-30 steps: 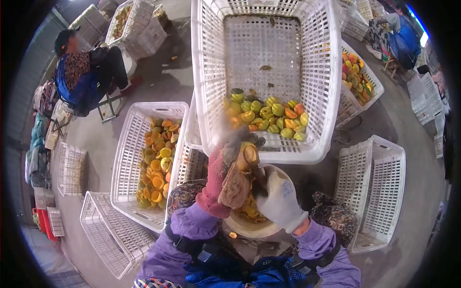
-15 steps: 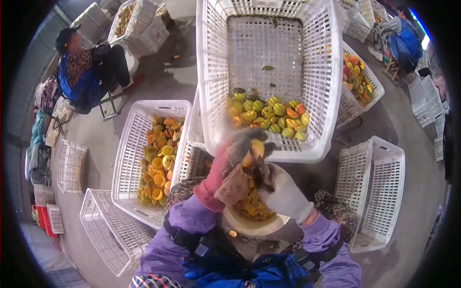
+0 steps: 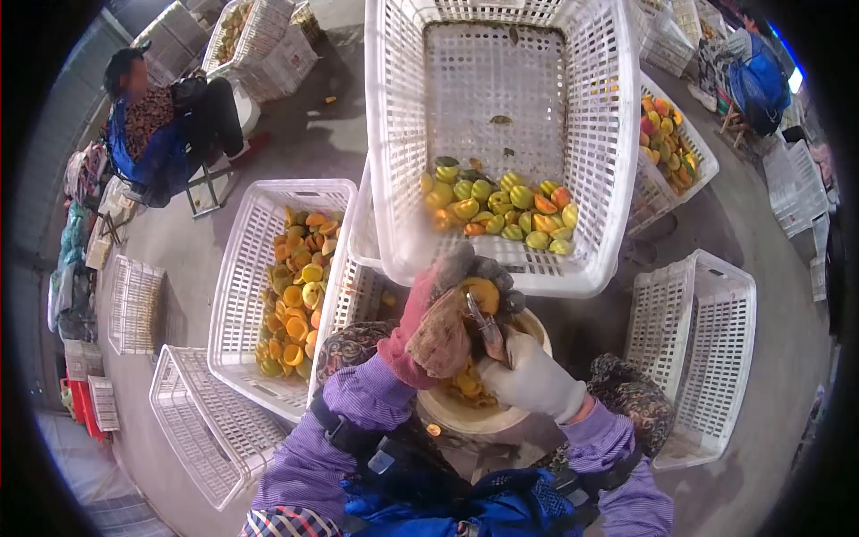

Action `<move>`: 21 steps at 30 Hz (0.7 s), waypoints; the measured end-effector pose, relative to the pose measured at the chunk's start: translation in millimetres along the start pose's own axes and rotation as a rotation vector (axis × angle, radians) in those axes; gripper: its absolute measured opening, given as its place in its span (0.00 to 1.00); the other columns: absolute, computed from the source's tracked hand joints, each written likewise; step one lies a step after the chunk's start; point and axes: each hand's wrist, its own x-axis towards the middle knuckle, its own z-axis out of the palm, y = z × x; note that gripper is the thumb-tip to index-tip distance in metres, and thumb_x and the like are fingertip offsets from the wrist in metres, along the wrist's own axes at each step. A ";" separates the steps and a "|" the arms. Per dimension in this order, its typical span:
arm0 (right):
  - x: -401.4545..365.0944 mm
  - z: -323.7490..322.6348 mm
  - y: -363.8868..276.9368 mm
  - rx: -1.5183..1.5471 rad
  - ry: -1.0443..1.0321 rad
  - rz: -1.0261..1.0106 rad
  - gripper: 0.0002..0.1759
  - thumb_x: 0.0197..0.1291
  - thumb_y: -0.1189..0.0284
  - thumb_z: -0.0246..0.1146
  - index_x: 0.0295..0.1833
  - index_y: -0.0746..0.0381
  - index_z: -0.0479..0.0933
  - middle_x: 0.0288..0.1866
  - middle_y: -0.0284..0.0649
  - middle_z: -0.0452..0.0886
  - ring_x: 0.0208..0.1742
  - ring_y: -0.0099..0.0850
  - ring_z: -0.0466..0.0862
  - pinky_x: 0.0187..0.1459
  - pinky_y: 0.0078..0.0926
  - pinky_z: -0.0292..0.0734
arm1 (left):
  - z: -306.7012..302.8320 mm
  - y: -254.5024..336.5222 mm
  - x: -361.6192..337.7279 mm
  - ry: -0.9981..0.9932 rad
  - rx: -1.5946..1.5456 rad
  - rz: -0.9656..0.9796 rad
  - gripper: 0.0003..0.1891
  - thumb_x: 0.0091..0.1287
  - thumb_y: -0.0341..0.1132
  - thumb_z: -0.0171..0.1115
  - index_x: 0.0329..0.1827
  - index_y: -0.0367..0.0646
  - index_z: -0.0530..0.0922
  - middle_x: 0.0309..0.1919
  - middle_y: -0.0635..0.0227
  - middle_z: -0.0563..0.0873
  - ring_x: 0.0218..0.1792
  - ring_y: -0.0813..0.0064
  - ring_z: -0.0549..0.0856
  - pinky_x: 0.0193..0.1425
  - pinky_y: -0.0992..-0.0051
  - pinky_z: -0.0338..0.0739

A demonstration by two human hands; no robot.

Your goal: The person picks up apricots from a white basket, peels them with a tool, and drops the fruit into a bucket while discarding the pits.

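Note:
In the head view, my left hand (image 3: 440, 315), in a pink and grey glove, grips a yellow-orange peach (image 3: 484, 292) over a white bucket (image 3: 537, 328). The peach's orange flesh faces up. My right hand (image 3: 535, 376), in a white glove, closes around a small metal pitting tool (image 3: 489, 331) with a brown handle. Its shiny tip touches or overlaps the peach; the exact contact cannot be made out. Beneath both hands, orange fruit pieces (image 3: 467, 387) lie in the bucket. Just beyond them, a large white crate (image 3: 573, 285) holds whole green-yellow peaches (image 3: 510, 208).
To the left, a white crate (image 3: 228, 295) contains cut peach halves (image 3: 295, 304). More white crates stand at the right (image 3: 702, 358) and lower left (image 3: 201, 421). Seated people (image 3: 157, 134) work at upper left and upper right, near another fruit crate (image 3: 707, 166).
The peach has turned so its cut orange flesh shows more. My right hand and the tool have shifted slightly down, and the tool's metal tip is more visible. The view has tilted slightly.

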 end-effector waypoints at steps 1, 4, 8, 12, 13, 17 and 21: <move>-1.3 1.0 1.1 -0.064 0.033 -0.038 0.14 0.56 0.71 0.62 0.45 0.69 0.74 0.29 0.52 0.78 0.32 0.50 0.79 0.39 0.41 0.74 | -2.8 -2.1 0.1 -0.001 -0.013 -0.007 0.20 0.74 0.48 0.56 0.45 0.35 0.74 0.37 0.57 0.82 0.37 0.64 0.84 0.44 0.64 0.83; -4.8 -4.6 -8.4 -0.057 -0.052 0.083 0.13 0.59 0.68 0.62 0.44 0.67 0.74 0.27 0.43 0.78 0.28 0.36 0.78 0.36 0.34 0.74 | -8.4 -9.9 6.5 0.047 0.067 0.010 0.21 0.74 0.49 0.55 0.44 0.35 0.76 0.36 0.59 0.83 0.38 0.66 0.84 0.44 0.67 0.82; -11.4 -20.3 -23.5 0.246 -0.372 0.395 0.15 0.63 0.62 0.62 0.46 0.63 0.75 0.27 0.32 0.76 0.25 0.21 0.75 0.28 0.23 0.72 | -1.9 5.3 -4.6 -0.312 0.311 -0.044 0.26 0.76 0.52 0.49 0.37 0.34 0.80 0.33 0.62 0.85 0.38 0.70 0.85 0.45 0.72 0.80; -15.4 -27.4 -29.1 0.128 -0.383 0.460 0.18 0.64 0.59 0.62 0.47 0.62 0.75 0.27 0.31 0.75 0.24 0.20 0.74 0.26 0.21 0.72 | -20.0 10.1 10.2 -0.383 0.811 0.270 0.18 0.73 0.44 0.53 0.39 0.35 0.81 0.34 0.60 0.85 0.39 0.67 0.85 0.45 0.71 0.79; -14.4 -28.6 -25.5 0.085 -0.412 0.486 0.18 0.63 0.59 0.62 0.48 0.62 0.75 0.27 0.31 0.75 0.23 0.20 0.73 0.26 0.22 0.72 | -18.7 19.8 5.9 -0.291 0.970 0.383 0.16 0.72 0.42 0.55 0.40 0.35 0.81 0.35 0.59 0.85 0.39 0.67 0.85 0.46 0.71 0.80; -26.3 -6.4 61.8 -0.973 -0.258 0.164 0.18 0.67 0.63 0.55 0.54 0.65 0.74 0.37 0.47 0.86 0.31 0.36 0.87 0.29 0.35 0.79 | -54.8 69.6 -25.0 0.051 1.652 0.934 0.12 0.71 0.38 0.61 0.43 0.37 0.82 0.38 0.60 0.87 0.40 0.71 0.86 0.47 0.69 0.82; -34.2 7.9 88.4 -1.233 -0.355 0.304 0.16 0.65 0.68 0.52 0.54 0.63 0.75 0.36 0.46 0.87 0.35 0.40 0.89 0.29 0.43 0.80 | -111.9 126.4 -56.9 0.275 0.713 0.378 0.12 0.72 0.36 0.59 0.50 0.36 0.82 0.46 0.60 0.86 0.45 0.69 0.86 0.52 0.68 0.81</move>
